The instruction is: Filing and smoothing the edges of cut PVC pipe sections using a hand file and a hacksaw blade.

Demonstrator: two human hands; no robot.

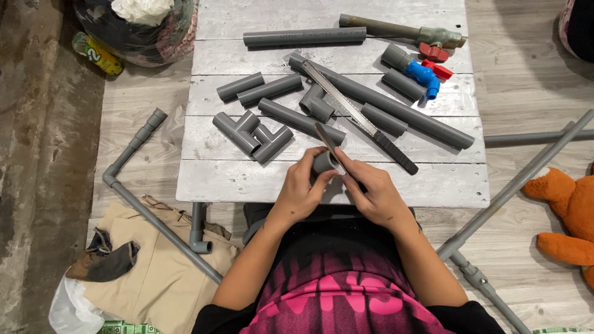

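Observation:
My left hand (301,187) grips a short grey pipe piece (323,162) just above the near edge of a white wooden table (216,179). My right hand (374,192) holds a narrow dark strip, like sandpaper or a file (326,138), laid against the open end of the pipe piece. Both hands meet over the table's front middle.
On the table lie several grey pipe lengths, a joined tee fitting (252,134), an elbow (317,104), a long saw blade with black handle (362,119), a blue tap (424,74) and a red-handled valve (433,42). Pipe assemblies (142,198) and a cloth lie on the floor left; an orange plush toy (566,216) lies right.

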